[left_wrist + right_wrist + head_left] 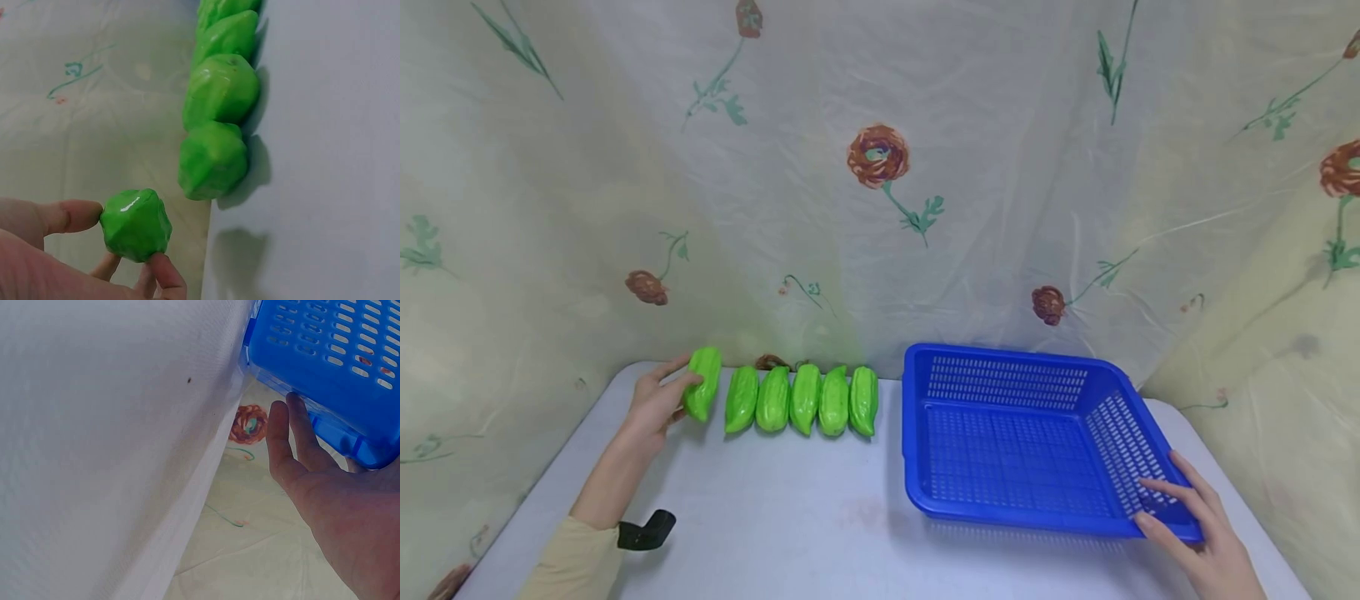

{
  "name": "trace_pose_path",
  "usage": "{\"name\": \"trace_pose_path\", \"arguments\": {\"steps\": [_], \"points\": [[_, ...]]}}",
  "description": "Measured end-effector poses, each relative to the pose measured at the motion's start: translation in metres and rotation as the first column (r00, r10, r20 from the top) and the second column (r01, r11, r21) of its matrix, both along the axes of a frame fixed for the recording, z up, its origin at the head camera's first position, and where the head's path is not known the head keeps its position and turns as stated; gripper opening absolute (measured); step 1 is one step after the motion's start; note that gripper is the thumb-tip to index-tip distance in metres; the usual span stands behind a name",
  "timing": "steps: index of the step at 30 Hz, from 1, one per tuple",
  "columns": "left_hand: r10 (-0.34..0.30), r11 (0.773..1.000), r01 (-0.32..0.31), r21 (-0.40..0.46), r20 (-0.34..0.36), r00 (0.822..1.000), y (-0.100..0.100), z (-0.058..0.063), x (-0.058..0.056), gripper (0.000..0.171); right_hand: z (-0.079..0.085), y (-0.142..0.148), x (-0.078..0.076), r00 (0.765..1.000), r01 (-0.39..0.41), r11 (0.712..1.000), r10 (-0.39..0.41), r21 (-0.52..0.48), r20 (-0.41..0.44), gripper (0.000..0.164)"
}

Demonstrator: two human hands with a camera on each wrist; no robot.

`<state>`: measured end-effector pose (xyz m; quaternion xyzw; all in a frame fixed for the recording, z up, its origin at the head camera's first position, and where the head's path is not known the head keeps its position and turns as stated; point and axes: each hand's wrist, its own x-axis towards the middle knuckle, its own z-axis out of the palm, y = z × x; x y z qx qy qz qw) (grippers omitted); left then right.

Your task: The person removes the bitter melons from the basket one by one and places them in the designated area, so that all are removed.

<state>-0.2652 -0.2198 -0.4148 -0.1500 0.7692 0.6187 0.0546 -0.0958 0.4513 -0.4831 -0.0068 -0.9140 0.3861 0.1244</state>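
Note:
In the head view my left hand is raised at the table's back left, pinching a shiny green bitter gourd between thumb and fingertips. The left wrist view shows this gourd end-on, apart from the others. Just to its right, a row of several like gourds lies side by side along the back edge. My right hand is at the front right corner of a blue perforated plastic basket, fingers spread and mostly straight over its rim. Nothing lies inside the basket. From the right wrist, two extended fingers overlap the rim.
A white-covered table bears everything. Flower-printed curtain cloth hangs close behind and at both sides. A black strap piece juts from the left wrist, beside a beige sleeve.

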Motion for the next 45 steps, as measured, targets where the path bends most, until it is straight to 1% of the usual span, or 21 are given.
{"name": "trace_pose_path", "arguments": {"steps": [7,12,16,20,27,34,40,45], "points": [[-0.022,1.0,0.023,-0.015,0.029,0.999,-0.006,-0.013,-0.002,0.07,0.0,-0.001,0.0,1.0,0.002,1.0,-0.002,-0.005,0.009,0.046],[-0.051,0.997,0.053,-0.048,0.049,0.998,-0.004,-0.018,-0.002,0.071,0.0,-0.001,0.0,1.0,0.002,1.0,-0.002,-0.01,0.012,0.046],[-0.046,0.997,0.049,-0.053,0.062,0.997,-0.002,-0.022,-0.003,0.071,0.0,-0.001,0.0,1.0,0.004,1.0,-0.003,-0.015,0.025,0.047],[-0.045,0.997,0.049,-0.059,0.064,0.997,0.0,-0.025,-0.003,0.072,0.0,-0.001,0.001,1.0,0.004,1.0,-0.004,-0.014,0.019,0.047],[-0.09,0.995,0.093,-0.033,0.071,0.993,0.001,-0.028,-0.005,0.073,-0.002,-0.001,0.001,0.998,-0.009,1.0,0.011,0.024,-0.058,0.044],[-0.087,0.996,0.09,-0.028,0.089,0.992,0.003,-0.027,-0.006,0.07,-0.002,0.0,0.002,0.999,-0.005,1.0,0.005,0.016,-0.048,0.044],[-0.099,0.995,0.1,-0.016,0.085,0.992,0.003,-0.029,-0.01,0.067,-0.001,-0.002,0.002,0.997,-0.003,0.999,0.006,0.043,-0.075,0.043],[-0.103,0.994,0.104,-0.022,0.075,0.992,-0.001,-0.031,-0.01,0.067,0.002,-0.004,0.001,0.995,-0.003,0.998,0.008,0.058,-0.095,0.042]]}}
